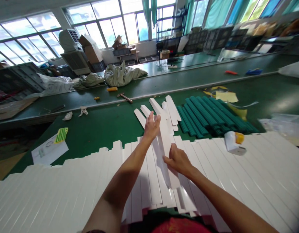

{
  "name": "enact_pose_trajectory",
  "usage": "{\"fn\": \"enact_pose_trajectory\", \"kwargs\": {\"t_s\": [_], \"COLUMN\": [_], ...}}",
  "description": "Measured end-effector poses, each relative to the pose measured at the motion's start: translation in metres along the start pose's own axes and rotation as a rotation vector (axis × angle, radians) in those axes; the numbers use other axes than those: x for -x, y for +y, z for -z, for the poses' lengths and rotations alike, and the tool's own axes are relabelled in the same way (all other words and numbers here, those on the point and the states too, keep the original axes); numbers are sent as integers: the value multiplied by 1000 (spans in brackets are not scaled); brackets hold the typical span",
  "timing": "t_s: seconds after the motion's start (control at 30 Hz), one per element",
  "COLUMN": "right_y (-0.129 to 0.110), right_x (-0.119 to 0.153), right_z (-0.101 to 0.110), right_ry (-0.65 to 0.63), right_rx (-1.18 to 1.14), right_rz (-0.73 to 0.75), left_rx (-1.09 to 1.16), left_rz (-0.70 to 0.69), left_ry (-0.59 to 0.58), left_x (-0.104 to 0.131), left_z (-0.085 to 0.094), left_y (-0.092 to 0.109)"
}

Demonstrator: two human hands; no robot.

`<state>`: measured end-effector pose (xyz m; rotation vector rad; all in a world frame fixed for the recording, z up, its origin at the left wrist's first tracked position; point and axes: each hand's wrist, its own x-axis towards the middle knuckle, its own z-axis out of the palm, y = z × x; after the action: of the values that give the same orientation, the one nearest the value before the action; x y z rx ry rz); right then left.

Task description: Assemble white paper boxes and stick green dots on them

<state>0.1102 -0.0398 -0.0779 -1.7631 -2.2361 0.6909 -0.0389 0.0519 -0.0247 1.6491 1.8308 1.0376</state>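
A long white box (166,142) slants across the middle of the view, raised over a row of similar white boxes (91,181). My left hand (152,125) is at its far end, fingers curled against its left side. Lower down, my right hand (178,158) pinches the right edge of the same box between thumb and fingers. Several loose white boxes (172,110) lie fanned out just beyond my left hand. To their right rests a pile of dark green ribbed rods (207,113).
A white and yellow tape dispenser (233,142) stands on the boxes at right. Paper with a green checked pad (61,135) lies at left. Beyond are a hammer (125,97), an orange roll (112,89), crumpled sacks (122,74) and a red tool (231,72).
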Motion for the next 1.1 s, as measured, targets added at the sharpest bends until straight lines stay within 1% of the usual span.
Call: {"fn": "enact_pose_trajectory", "kwargs": {"t_s": [0.03,0.1,0.17,0.23,0.3,0.4,0.47,0.57,0.63,0.67,0.73,0.8,0.87,0.97,1.03,1.1], "right_y": [7,16,20,18,14,12,15,23,30,32,36,38,39,45,53,62], "right_x": [0,0,1,3,6,15,24,37,44,46,49,50,50,46,40,32], "right_z": [-2,-9,-19,-30,-40,-51,-59,-75,-86,-91,-98,-100,-100,-105,-112,-121], "right_ry": [-34,-108,-161,-190,-219,-219,-138,102,253,301,354,378,397,450,505,546], "right_rx": [50,128,168,181,217,325,392,451,471,473,477,478,480,486,498,512], "right_rz": [-35,-85,-90,-62,-29,30,89,285,424,462,503,533,554,577,612,653], "left_rx": [-44,-98,-145,-195,-240,-296,-327,-377,-424,-453,-518,-583,-641,-702,-727,-745], "left_rz": [47,118,162,163,134,81,55,43,55,64,78,68,20,-108,-190,-254], "left_ry": [-50,-108,-134,-154,-174,-199,-199,-156,-114,-98,-97,-139,-212,-341,-416,-462], "left_x": [0,3,9,13,17,21,22,17,5,-3,-23,-44,-65,-88,-97,-102], "left_z": [-9,-24,-36,-44,-49,-56,-58,-54,-46,-41,-31,-23,-22,-30,-39,-48], "left_y": [-12,-37,-62,-81,-94,-103,-106,-112,-119,-123,-133,-142,-148,-152,-154,-155]}}
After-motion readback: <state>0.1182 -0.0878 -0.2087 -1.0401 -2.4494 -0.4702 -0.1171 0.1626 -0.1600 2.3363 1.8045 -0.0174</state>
